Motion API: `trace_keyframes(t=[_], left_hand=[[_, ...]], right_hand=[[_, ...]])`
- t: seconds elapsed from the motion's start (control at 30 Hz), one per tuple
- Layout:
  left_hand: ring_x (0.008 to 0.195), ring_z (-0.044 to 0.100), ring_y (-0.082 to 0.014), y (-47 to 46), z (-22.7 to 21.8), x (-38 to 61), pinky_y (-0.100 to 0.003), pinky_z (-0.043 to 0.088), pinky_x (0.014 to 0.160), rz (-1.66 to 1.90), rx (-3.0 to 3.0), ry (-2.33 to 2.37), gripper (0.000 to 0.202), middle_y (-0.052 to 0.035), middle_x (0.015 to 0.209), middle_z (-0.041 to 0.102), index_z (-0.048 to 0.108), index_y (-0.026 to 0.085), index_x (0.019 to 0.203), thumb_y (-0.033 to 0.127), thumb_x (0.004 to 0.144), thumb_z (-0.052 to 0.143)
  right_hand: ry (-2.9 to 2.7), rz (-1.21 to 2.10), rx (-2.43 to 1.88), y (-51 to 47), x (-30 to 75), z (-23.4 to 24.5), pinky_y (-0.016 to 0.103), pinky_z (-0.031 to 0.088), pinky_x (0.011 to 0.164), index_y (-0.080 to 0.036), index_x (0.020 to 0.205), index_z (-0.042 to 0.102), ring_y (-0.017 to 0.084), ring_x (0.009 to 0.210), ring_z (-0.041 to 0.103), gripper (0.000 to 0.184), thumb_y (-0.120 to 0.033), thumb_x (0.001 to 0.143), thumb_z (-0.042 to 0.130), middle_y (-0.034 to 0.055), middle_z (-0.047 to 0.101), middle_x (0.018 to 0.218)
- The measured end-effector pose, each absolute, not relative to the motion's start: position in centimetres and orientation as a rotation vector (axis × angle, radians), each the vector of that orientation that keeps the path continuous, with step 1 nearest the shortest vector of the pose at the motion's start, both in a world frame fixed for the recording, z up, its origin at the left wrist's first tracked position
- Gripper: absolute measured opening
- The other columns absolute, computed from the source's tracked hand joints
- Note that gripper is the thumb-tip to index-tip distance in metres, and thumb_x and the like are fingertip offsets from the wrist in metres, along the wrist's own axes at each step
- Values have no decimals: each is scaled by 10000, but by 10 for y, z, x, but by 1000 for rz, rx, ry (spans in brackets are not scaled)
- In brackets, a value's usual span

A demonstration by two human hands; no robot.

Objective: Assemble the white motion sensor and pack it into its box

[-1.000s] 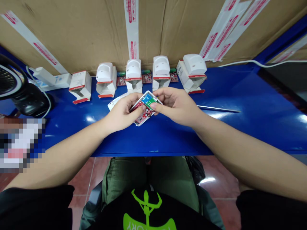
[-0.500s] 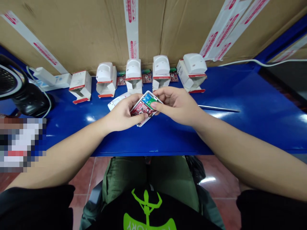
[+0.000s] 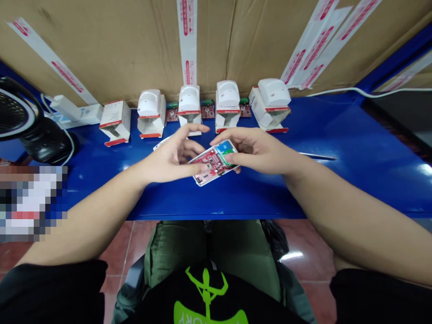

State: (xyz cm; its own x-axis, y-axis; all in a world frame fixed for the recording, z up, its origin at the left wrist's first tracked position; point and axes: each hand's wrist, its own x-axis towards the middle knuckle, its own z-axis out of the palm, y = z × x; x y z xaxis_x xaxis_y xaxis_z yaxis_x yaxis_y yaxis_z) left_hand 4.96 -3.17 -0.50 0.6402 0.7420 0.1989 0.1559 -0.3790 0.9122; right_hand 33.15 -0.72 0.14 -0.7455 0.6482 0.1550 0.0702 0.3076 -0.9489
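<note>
My right hand (image 3: 259,150) grips a white detector housing (image 3: 200,183) by its right end, thumb across a blue and green battery (image 3: 223,147). A red circuit board (image 3: 211,163) sits inside the tilted housing, held above the blue table. My left hand (image 3: 172,155) is at the housing's left end, its thumb lying over the board. The other left fingers are spread and lifted off the far edge. Behind the left hand, a white cover (image 3: 160,143) lies on the table, mostly hidden.
Along the back of the table (image 3: 216,204) stand several small cartons (image 3: 115,118), most topped with white detectors (image 3: 227,93). Red circuit boards (image 3: 207,112) lie between them. A black fan (image 3: 40,139) is at left, beside a power strip (image 3: 88,114). A thin metal tool (image 3: 319,157) lies at right.
The housing has turned flatter and shifted slightly right and nearer to me. My left fingers have come off its edge and spread, while my right hand keeps its grip.
</note>
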Motion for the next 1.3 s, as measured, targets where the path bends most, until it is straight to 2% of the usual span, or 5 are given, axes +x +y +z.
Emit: trace_keyframes(t=[0.2, 0.4, 0.63, 1.03, 1.3], left_hand=[[1014, 772, -246, -13, 10, 9, -435, 646, 1014, 827, 2599, 1125, 233, -81, 1013, 789, 776, 180, 1156, 268, 991, 638], [1099, 718, -319, -3, 6, -11, -491, 617, 1072, 372, 2786, 1189, 357, -135, 1146, 739, 853, 170, 1201, 392, 938, 755], [967, 716, -254, -10, 15, -10, -423, 602, 995, 267, 2705, 1051, 233, -80, 1047, 730, 886, 238, 1077, 378, 1008, 713], [770, 734, -197, -9, 5, -6, -329, 599, 795, 260, 2583, 917, 149, -32, 883, 788, 831, 237, 906, 204, 939, 689], [892, 736, -229, -27, 3, 33, -388, 633, 925, 669, 2639, 863, 192, -70, 936, 763, 796, 201, 1044, 284, 1108, 636]], right_hand=[[-2074, 1616, -882, 1, 357, 13, 284, 556, 486, -262, 1108, 651, 133, 591, 660, 324, -332, 918, 903, -33, 692, 802], [-2252, 1639, -1106, 3, 357, 17, 333, 589, 554, -256, 1119, 611, 164, 569, 703, 407, -418, 886, 902, -35, 709, 780], [-2454, 1429, -1240, -3, 350, 20, 384, 633, 737, -236, 1182, 657, 200, 697, 794, 417, -490, 888, 808, 35, 797, 1022], [-2464, 1210, -1131, -3, 355, 12, 352, 556, 594, -239, 1056, 752, 193, 649, 737, 315, -463, 866, 865, 29, 800, 874], [-2310, 687, -888, -8, 342, 12, 412, 540, 747, -290, 918, 796, 225, 777, 647, 105, -389, 940, 821, 51, 746, 865]])
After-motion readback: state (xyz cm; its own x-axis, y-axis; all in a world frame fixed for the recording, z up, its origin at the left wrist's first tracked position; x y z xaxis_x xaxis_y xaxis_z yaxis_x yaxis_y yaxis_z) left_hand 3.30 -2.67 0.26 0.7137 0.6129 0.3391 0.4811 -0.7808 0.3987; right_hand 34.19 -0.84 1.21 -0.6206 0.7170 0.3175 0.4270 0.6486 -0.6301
